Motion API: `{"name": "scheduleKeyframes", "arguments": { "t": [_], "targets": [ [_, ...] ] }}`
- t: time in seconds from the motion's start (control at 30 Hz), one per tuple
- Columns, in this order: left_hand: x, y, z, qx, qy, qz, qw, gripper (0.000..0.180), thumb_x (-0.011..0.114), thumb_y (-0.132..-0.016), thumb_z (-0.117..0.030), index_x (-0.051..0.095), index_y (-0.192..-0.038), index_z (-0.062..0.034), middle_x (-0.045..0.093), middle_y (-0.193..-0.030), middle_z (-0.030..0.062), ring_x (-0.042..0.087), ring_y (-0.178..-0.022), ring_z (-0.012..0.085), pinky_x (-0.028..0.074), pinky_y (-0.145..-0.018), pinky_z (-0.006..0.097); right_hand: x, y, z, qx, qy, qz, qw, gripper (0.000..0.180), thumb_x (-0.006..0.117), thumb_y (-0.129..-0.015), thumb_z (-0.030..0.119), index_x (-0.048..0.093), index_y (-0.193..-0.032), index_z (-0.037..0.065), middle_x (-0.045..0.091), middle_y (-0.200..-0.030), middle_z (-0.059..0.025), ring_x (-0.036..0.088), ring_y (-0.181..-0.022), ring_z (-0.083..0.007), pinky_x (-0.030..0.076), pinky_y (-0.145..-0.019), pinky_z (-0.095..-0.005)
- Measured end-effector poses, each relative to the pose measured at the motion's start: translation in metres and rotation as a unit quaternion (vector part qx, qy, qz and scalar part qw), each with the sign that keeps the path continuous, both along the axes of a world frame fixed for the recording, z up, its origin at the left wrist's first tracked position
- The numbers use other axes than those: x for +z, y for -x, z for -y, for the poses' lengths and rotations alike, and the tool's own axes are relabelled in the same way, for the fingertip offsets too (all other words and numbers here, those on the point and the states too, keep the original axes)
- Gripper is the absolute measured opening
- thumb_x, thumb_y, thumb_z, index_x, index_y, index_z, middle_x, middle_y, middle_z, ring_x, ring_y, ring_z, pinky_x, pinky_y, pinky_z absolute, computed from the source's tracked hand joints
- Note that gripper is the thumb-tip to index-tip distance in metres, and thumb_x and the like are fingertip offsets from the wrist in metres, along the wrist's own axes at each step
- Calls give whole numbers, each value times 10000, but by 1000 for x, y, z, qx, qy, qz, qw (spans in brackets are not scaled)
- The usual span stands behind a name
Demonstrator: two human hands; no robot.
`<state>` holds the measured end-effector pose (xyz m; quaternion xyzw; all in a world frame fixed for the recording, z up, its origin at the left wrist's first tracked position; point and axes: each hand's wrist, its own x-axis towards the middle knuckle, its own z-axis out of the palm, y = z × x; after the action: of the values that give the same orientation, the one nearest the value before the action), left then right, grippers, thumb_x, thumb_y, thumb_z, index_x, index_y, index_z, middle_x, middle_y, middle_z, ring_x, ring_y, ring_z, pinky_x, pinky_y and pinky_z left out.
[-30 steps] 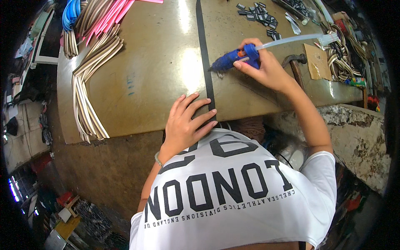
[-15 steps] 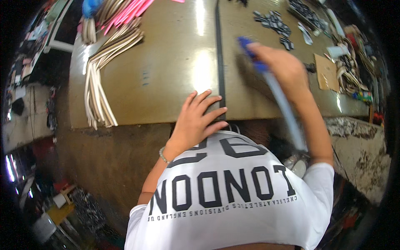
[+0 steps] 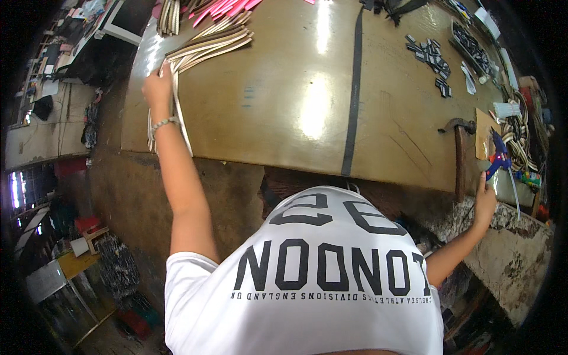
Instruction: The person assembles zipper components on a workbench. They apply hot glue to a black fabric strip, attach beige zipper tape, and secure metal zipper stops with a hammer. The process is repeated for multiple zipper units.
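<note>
My left hand [image 3: 158, 92] reaches to the far left of the table, its fingers closed at the bend of a bundle of long cream and brown strips [image 3: 204, 50]. Low on the right, my right hand [image 3: 485, 204] has its fingers at the handle end of a blue and orange glue gun [image 3: 501, 157]. A whitish glue stick [image 3: 515, 192] sticks out of the gun's back. The gun is by a piece of brown cardboard [image 3: 484, 133]. A flat black strap [image 3: 355, 94] runs across the table between my hands, with neither hand on it.
A hammer [image 3: 460, 160] with a brown handle lies at the table's right, near the front edge. Behind it are small black-and-grey pieces [image 3: 432, 59] and a filled tray [image 3: 470, 47]. Pink strips [image 3: 222, 9] lie at the far left. Coiled strips [image 3: 520, 139] crowd the right edge.
My left hand has left the black strap and taken hold of the strips at left. My right hand has carried the glue gun from above the table to the right edge. The view has shifted.
</note>
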<state>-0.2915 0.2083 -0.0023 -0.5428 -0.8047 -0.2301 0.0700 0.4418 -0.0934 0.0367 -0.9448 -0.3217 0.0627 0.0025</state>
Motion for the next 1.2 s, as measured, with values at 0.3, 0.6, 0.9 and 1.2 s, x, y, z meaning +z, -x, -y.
{"name": "scheduleKeyframes", "arguments": {
  "t": [0.3, 0.6, 0.9, 1.2],
  "targets": [
    [81, -36, 6, -90, -114, 91, 985, 365, 769, -832, -318, 745, -1012, -1, 746, -874, 129, 703, -762, 168, 535, -731, 296, 61, 180, -62, 337, -315, -217, 860, 258, 599, -967, 194, 668, -1105, -12, 709, -1006, -159, 688, -929, -216, 512, -836, -310],
    [192, -240, 131, -460, -98, 331, 818, 206, 645, -951, -129, 673, -1097, 14, 691, -987, 47, 635, -924, 99, 479, -839, 215, 91, 270, -149, 451, -554, -378, 589, 444, 612, -962, 277, 555, -1276, -32, 614, -1210, -156, 577, -1126, -242, 425, -984, -328],
    [73, -293, 112, -392, 129, 469, 781, 257, 650, -947, -247, 664, -1011, 1, 630, -742, 40, 518, -651, 80, 420, -572, 257, 26, 259, -141, 193, -264, -672, 664, 386, 688, -934, 261, 599, -1214, 10, 663, -999, -40, 592, -914, -67, 485, -785, -218],
    [31, -292, 117, -415, 138, 230, 870, 254, 627, -933, -295, 662, -927, -44, 671, -745, 178, 650, -698, 362, 489, -621, 425, -22, 257, -140, 363, -346, -319, 804, 236, 697, -873, 174, 671, -1032, 0, 688, -979, -195, 677, -884, -349, 520, -777, -385]
  ]
}}
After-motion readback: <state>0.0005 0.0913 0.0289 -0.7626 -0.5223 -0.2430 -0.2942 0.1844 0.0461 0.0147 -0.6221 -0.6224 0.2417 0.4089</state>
